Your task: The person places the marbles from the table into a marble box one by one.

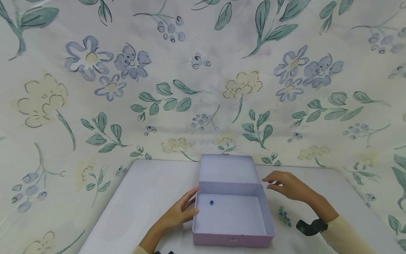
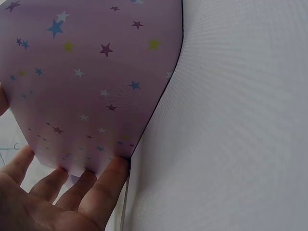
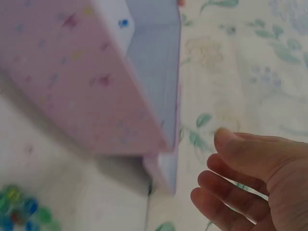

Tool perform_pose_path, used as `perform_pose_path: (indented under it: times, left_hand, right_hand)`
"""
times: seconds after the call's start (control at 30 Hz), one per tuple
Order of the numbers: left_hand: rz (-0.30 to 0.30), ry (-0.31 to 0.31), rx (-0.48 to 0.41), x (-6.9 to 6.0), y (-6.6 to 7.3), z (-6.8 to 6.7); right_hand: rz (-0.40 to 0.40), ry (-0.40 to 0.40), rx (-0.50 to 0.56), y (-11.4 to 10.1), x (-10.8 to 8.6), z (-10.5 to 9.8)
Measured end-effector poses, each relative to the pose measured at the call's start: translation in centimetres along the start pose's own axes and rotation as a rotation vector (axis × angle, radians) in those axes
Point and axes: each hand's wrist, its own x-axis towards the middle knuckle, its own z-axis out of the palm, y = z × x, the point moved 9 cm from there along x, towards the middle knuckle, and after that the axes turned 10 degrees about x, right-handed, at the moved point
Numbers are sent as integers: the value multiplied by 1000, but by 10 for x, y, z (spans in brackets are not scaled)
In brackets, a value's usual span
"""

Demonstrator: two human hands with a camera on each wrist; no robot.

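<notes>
An open lavender box [image 1: 233, 240] stands on the table, its lid [image 1: 228, 169] tipped back behind it. One small blue bead [image 1: 211, 202] lies inside; the right wrist view shows a blue bead [image 3: 123, 22] there too. My left hand [image 1: 177, 213] rests against the box's left side; in the left wrist view the fingertips [image 2: 117, 166] touch the star-patterned wall [image 2: 96, 86]. Beside the box's back right corner, my right hand [image 1: 287, 185] hovers with relaxed, slightly bent fingers and nothing in them, also seen as the hand [image 3: 255, 178] in the right wrist view.
A small cluster of green and blue glass beads [image 1: 284, 216] lies on the table [image 1: 139, 197] to the right of the box, near the right wrist. Behind the table's far edge hangs a floral cloth [image 1: 203, 88].
</notes>
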Motion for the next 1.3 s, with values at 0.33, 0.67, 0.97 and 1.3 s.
perform_pose_path:
  times: [0.33, 0.67, 0.97, 1.3]
  left_hand:
    - [25, -14, 7, -1, 5, -1]
    - [18, -17, -19, -1, 5, -1]
    - [15, -31, -20, -6, 1, 3]
    - [0, -16, -12, -6, 3, 0]
  right_hand:
    - [120, -88, 96, 50, -52, 20]
    - [115, -143, 132, 60, -58, 41]
    - [154, -120, 80, 64, -69, 53]
    - [201, -99, 58, 68, -68, 45]
